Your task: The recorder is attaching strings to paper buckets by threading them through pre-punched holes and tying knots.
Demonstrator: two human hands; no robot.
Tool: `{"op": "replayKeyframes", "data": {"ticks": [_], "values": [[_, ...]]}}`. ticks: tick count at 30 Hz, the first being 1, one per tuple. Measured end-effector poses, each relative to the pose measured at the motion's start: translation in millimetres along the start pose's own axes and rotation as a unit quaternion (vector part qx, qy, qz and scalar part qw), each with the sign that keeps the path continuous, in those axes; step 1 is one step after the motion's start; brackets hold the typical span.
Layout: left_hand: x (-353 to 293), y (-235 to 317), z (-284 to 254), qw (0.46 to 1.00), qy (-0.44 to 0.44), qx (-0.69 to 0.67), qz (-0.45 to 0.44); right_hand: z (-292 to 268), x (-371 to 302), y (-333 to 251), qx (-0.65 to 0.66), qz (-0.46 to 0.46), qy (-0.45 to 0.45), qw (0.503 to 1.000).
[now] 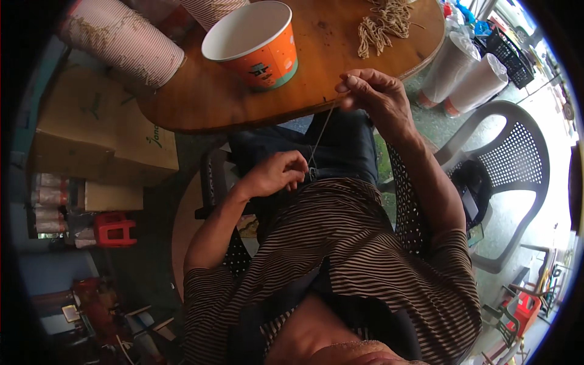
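Observation:
A thin pale string (323,132) runs in a nearly straight slanting line between my hands, over my lap. My right hand (380,100) is raised at the table's near edge, thumb and fingertips pinched on the string's upper end. Lower and to the left, my left hand (277,172) is curled with the string's lower end at its fingertips. On the wooden table (322,67) an orange paper bucket (264,66) with a white inside and green base stands upright. Right of it lies a tangled bundle of beige strings (382,33).
A long stack of nested paper buckets (125,42) lies at the table's left, strings draped over it. Cardboard boxes (91,128) and a red stool (114,230) are on the left. At right are bagged bucket stacks (477,85) and a grey plastic chair (517,146).

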State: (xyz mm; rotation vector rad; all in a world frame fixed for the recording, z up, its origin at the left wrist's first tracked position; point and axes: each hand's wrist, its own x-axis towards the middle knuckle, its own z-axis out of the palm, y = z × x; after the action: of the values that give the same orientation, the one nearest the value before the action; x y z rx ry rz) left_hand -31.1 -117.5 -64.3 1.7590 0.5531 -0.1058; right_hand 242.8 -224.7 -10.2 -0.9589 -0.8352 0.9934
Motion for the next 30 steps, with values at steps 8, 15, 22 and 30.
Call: {"op": "replayKeyframes", "data": {"ticks": [8,15,22,30], "values": [[-8,122,-31,0.800,0.400,0.323,0.310,7,3,13,-0.125,-0.172,0.013,0.977],[37,141,-98,0.759,0.437,0.406,0.262,17,-6,11,-0.092,-0.035,-0.048,0.994],[-38,123,-124,0.832,0.347,0.352,0.251,36,-4,-9,-0.088,-0.010,-0.067,0.994],[-75,131,-124,0.771,0.279,0.497,0.285,55,5,-14,-0.043,0.008,-0.081,0.996]]}}
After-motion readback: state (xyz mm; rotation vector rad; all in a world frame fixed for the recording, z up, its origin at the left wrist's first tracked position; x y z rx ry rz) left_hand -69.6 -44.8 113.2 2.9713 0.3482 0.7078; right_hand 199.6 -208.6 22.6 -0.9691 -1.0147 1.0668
